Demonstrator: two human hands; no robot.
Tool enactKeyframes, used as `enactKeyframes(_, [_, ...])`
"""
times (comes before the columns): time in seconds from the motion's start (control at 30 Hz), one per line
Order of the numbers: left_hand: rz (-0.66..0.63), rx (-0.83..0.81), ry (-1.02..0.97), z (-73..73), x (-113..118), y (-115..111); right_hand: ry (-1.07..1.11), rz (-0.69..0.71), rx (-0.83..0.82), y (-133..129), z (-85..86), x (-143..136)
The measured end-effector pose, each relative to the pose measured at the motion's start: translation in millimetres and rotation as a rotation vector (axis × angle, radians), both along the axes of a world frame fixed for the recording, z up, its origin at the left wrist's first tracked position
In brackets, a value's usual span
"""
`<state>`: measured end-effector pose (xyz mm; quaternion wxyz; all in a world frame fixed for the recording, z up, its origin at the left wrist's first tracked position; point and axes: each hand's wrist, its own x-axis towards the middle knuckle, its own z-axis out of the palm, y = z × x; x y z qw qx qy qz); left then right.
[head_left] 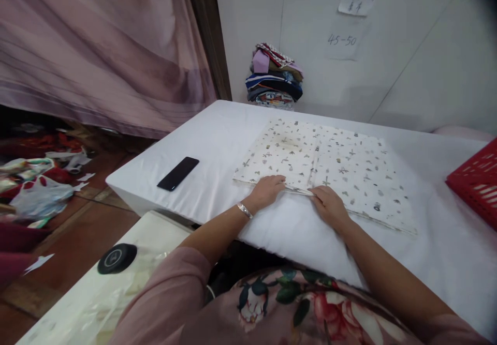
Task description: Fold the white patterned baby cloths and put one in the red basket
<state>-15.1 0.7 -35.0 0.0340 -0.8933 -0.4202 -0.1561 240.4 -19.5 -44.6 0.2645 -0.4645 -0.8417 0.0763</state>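
A white cloth [349, 166] with small grey and green prints lies folded flat on the white-covered table [217, 138]. My left hand [267, 190], with a silver bracelet at its wrist, is closed on the cloth's near edge, left of the middle. Just to the right, my right hand [329, 204] pinches the same edge, where the layers bunch a little. A short stretch of edge shows between the two hands. A faint yellowish patch marks the cloth's upper left part.
A black phone [178, 173] lies on the table's left side. Folded fabrics [275, 78] are stacked by the wall. A red basket [476, 179] stands at the right edge. A round black object [117, 258] rests on a lower white surface [155, 231] at left.
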Motion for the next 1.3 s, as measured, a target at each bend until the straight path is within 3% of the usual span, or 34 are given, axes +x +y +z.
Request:
enactKeyframes(0.3, [0.012, 0.006, 0.04, 7.6, -4.3, -13.5, 0.02, 0.004, 0.007, 1.2, -2.1, 0.3])
enactKeyframes(0.7, [0.023, 0.111, 0.162, 5.6, -8.5, -5.0, 0.029, 0.003, -0.003, 3.0, -3.8, 1.5])
enactKeyframes(1.0, [0.009, 0.082, 0.049, 11.9, -22.3, -21.2, -0.134, -0.005, 0.081, -3.3, 1.4, -5.2])
enactKeyframes(1.3, [0.042, 0.045, -0.097, 1.0, -21.5, -16.7, -0.193, 0.012, 0.128, -5.0, -2.7, -3.7])
